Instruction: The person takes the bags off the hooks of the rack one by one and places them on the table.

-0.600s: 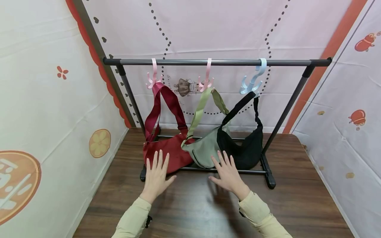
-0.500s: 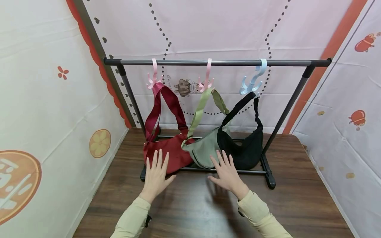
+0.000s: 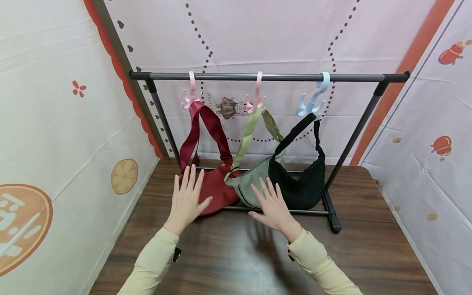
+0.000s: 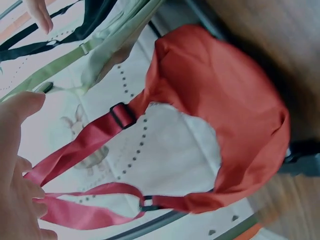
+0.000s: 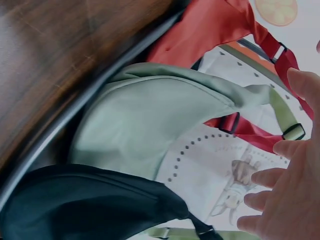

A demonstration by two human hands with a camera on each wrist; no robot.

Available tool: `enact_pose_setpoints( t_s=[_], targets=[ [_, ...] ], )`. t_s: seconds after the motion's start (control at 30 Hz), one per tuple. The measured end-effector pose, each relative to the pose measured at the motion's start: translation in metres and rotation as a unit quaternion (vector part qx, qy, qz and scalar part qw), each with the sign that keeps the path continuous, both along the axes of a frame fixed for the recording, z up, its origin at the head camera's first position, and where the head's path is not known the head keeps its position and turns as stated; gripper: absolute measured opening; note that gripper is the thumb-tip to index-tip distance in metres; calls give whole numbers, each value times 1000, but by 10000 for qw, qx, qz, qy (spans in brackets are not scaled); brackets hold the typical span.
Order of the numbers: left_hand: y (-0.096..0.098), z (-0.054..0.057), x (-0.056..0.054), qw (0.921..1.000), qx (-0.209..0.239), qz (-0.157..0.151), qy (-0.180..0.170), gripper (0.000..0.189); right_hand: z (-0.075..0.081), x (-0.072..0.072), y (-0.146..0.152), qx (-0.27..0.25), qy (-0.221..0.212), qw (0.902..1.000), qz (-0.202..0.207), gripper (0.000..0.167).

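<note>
Three shoulder bags hang by their straps in a row. The red bag (image 3: 219,190) and the sage-green bag (image 3: 254,184) hang from pink hooks, the black bag (image 3: 306,186) from a light-blue hook (image 3: 312,100). My left hand (image 3: 186,200), fingers spread and straight, is in front of the red bag and holds nothing. In the left wrist view the fingers overlap the red strap (image 4: 90,145). With fingers likewise spread, my right hand (image 3: 274,209) is in front of the green bag, near the black one. The right wrist view shows that hand (image 5: 295,195) empty, beside the bags.
A black metal rack (image 3: 228,77) stands on the dark wooden table (image 3: 236,254) and carries the hooks, including the left pink hook (image 3: 191,94) and middle pink hook (image 3: 255,98). Its lower bars run under the bags. Printed cloth walls (image 3: 66,135) enclose the table.
My left hand has moved up and slightly left, now overlapping more of the red bag. The right hand has shifted a little left and up. Bags and rack look the same.
</note>
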State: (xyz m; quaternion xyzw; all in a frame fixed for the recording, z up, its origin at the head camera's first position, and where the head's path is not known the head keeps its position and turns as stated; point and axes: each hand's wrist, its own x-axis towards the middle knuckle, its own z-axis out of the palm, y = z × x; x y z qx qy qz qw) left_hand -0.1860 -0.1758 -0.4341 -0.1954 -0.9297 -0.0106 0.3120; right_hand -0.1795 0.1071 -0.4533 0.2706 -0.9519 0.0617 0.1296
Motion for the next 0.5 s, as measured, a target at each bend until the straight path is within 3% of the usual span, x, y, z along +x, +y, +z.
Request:
enact_pose_setpoints(
  t_s=[0.17, 0.5],
  targets=[
    [-4, 16, -7, 9999, 51, -90, 71, 83, 9, -1, -5, 15, 7, 10000, 34, 77],
    [-12, 45, -21, 9981, 25, -253, 570, 85, 22, -3, -10, 86, 165, 9998, 102, 77]
  ],
)
